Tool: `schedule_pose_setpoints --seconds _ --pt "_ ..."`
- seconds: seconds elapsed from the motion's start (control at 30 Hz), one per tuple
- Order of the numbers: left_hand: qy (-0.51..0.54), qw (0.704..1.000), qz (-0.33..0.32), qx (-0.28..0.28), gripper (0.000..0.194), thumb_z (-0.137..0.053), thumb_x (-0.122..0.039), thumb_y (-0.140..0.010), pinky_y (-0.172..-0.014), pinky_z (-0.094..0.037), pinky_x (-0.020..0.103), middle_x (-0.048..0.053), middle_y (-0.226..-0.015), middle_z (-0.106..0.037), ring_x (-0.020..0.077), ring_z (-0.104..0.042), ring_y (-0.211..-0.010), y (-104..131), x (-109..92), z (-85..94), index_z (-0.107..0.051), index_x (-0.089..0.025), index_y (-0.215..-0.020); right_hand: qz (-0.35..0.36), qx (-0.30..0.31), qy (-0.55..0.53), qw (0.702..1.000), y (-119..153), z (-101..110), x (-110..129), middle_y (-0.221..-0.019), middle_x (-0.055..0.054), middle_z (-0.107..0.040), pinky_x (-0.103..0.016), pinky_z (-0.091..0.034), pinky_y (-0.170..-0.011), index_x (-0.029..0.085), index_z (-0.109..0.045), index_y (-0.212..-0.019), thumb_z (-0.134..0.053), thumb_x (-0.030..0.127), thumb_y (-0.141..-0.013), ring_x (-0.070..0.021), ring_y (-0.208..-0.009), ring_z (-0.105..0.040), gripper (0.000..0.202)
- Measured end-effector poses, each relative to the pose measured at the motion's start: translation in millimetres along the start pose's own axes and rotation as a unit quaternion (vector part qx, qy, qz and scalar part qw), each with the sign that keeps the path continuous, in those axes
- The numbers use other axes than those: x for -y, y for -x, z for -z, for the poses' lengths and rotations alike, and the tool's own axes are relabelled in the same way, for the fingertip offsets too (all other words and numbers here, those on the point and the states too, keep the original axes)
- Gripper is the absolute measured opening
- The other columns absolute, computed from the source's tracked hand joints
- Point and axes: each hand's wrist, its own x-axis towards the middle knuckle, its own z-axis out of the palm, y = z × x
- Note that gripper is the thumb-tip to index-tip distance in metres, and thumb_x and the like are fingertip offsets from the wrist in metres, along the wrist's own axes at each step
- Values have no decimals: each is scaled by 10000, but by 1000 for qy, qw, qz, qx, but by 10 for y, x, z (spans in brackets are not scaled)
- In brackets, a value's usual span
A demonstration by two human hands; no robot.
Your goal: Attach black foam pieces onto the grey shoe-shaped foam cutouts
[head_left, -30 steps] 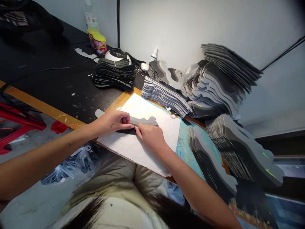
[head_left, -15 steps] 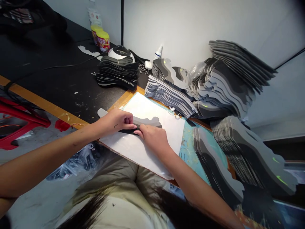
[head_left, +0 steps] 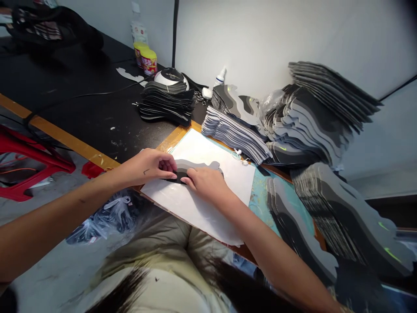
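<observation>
A wavy-edged shoe upper piece [head_left: 183,164] in bands of light grey, dark grey and black lies on a white sheet [head_left: 202,212]. My left hand [head_left: 153,165] is at its left part, fingers curled and thumb stretched along the dark lower band; that end is hidden behind the hand. Over the right part rests my right hand [head_left: 206,182], its fingers bent together on the piece and its thumb on the lower edge. A small gap separates the two thumbs. The piece's notched light-grey tip shows beyond my right hand.
Stacks of similar upper pieces [head_left: 345,204] stand at the right, with a light-grey stack [head_left: 233,132] behind the sheet. A black bundle [head_left: 166,104] sits at back left, near yellow-lidded tubs [head_left: 150,62] and a white-nozzled bottle [head_left: 220,77]. A red stool [head_left: 35,163] stands below left.
My left hand has slid left along the piece, widening the gap between the thumbs. My right hand stays on the piece. The whole view has shifted slightly.
</observation>
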Motion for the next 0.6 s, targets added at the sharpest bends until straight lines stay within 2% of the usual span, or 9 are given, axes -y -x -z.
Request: schedule_pose_setpoints --seconds 0.13,0.23,0.27,0.33,0.4,0.5,0.6 --pt "-3 998 -56 -18 361 -763 -489 -825 -696 -457 236 42 -855 -718 159 -630 -773 12 121 -72 -760 -146 -936 -4 -11 -14 1000 -15 -40 25 -1266 -97 -435 -449 -448 -1042 189 -576 -1406 -339 531 -1155 -219 -1218 -423 486" --pt "-66 979 -175 -80 252 -692 -393 -938 -698 -447 228 42 -873 -704 139 -614 -764 47 223 -163 -752 -150 -902 -12 -13 -25 1000 -21 -25 32 -1257 -108 -438 -453 -439 -1050 179 -585 -1407 -354 520 -1152 -218 -1216 -419 485" --pt "-98 963 -226 -108 227 -634 -334 -986 -741 -461 234 56 -948 -712 144 -629 -817 76 248 -199 -757 -155 -922 -13 -14 -27 999 -20 -19 29 -1250 -109 -441 -452 -436 -1053 175 -595 -1400 -361 517 -1150 -217 -1214 -416 484" --pt "-173 923 -314 -140 275 -490 -193 -1041 -929 -485 283 96 -1210 -695 186 -649 -1055 164 278 -276 -761 -157 -1070 1 -28 -27 999 -13 -33 11 -1248 -111 -441 -443 -427 -1074 165 -625 -1378 -398 500 -1143 -211 -1226 -400 468" --pt "-244 893 -353 -135 362 -429 -128 -1041 -1148 -403 346 120 -1434 -602 226 -557 -1323 285 285 -345 -694 -121 -1287 35 -77 -25 996 3 -106 -21 -1309 -104 -410 -416 -410 -1134 163 -641 -1384 -438 451 -1136 -194 -1273 -365 431" --pt "-322 880 -336 -96 502 -446 -290 -1083 -1291 -206 341 164 -1580 -457 237 -371 -1515 461 278 -401 -514 -13 -1497 129 -173 -10 976 21 -327 -81 -1495 -88 -210 -384 -315 -1294 151 -534 -1567 -488 448 -1125 -179 -1437 -210 534" --pt "-367 863 -338 -82 654 -346 -462 -1115 -1304 -127 334 188 -1634 -352 248 -318 -1547 514 263 -372 -463 25 -1534 205 -209 20 956 -1 -537 -155 -1544 -80 -10 -376 -199 -1383 76 -352 -1704 -484 570 -1116 -175 -1530 -8 779"
